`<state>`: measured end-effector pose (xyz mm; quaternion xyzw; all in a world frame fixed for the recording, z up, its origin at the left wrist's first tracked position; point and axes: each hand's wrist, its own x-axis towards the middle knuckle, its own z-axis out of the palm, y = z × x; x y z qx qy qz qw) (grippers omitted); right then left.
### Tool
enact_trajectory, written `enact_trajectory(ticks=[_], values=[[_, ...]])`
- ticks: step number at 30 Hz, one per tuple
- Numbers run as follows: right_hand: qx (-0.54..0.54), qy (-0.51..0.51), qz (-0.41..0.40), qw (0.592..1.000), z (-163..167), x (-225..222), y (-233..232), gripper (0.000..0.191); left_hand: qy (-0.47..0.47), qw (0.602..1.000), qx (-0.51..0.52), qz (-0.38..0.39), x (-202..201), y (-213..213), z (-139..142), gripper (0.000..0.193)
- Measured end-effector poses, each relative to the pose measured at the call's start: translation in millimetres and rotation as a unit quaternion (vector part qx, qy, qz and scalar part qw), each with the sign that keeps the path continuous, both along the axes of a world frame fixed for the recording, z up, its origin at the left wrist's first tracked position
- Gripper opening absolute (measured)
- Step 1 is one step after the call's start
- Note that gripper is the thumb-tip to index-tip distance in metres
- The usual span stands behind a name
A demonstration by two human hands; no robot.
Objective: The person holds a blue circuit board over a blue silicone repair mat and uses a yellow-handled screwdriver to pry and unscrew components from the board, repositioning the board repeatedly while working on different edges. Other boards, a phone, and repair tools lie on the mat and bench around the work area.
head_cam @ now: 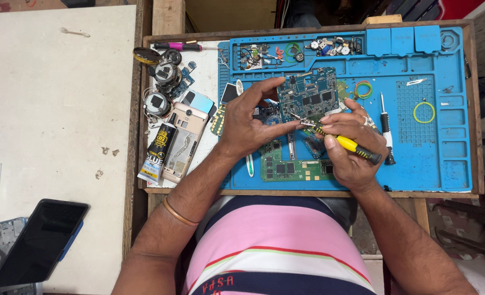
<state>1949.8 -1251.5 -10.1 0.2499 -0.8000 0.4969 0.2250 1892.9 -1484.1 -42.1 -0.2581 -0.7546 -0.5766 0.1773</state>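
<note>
The left hand (246,123) pinches a blue circuit board (308,94) by its left edge, thumb (268,84) on top and fingers beneath, holding it tilted above the middle of the blue silicone work mat (444,158). The right hand (352,147) is closed around a yellow-and-black handled screwdriver (353,146), its metal tip resting at the board's lower edge, just beside the left fingertips. A copper-coloured bangle (178,212) sits on the left forearm.

Under the hands lie more boards: a green circuit board (294,170) near the mat's front edge and smaller pieces half hidden beneath the fingers. Just right of the right hand a second screwdriver with a black handle (386,134) lies on the mat. Beyond it, toward the mat's right edge, is a yellow-green rubber band (424,112), and a smaller ring of bands (363,89) lies close to the held board. The compartments along the mat's far edge hold small loose parts (330,46).

Left of the mat, on the wooden tray (319,193), are a gold phone back shell (184,143), a tube of glue (158,152) touching it, and a cluster of round metal parts (165,74). A pink-handled screwdriver (178,46) lies at the tray's far left corner. On the white table (51,93) to the left, well apart, rests a dark phone (39,242).
</note>
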Motion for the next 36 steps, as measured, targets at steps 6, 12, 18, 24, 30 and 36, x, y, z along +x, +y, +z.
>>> enact_trajectory(ticks=[6,12,18,24,30,36], values=[[-0.005,0.003,0.01,1.0,-0.3,-16.4,16.4,0.008,-0.009,1.0,0.001,0.003,-16.6,14.6,1.3,0.081],[-0.009,0.006,0.0,1.0,-0.8,27.1,-21.3,0.007,-0.003,1.0,-0.006,0.012,28.4,-21.5,3.1,0.083],[-0.008,-0.001,-0.018,1.0,2.1,57.6,-44.4,0.01,-0.001,1.0,-0.014,0.027,58.5,-42.8,4.6,0.085],[-0.01,0.001,-0.012,1.0,1.3,40.8,-28.3,0.01,0.003,1.0,-0.01,0.027,41.4,-27.1,2.1,0.085],[-0.007,0.007,-0.012,1.0,4.2,38.2,-20.0,0.009,-0.001,1.0,-0.006,0.029,38.7,-19.9,3.4,0.084],[-0.011,0.006,-0.018,1.0,5.0,28.1,-6.4,0.01,0.007,1.0,-0.005,0.028,28.6,-5.0,7.2,0.085]])
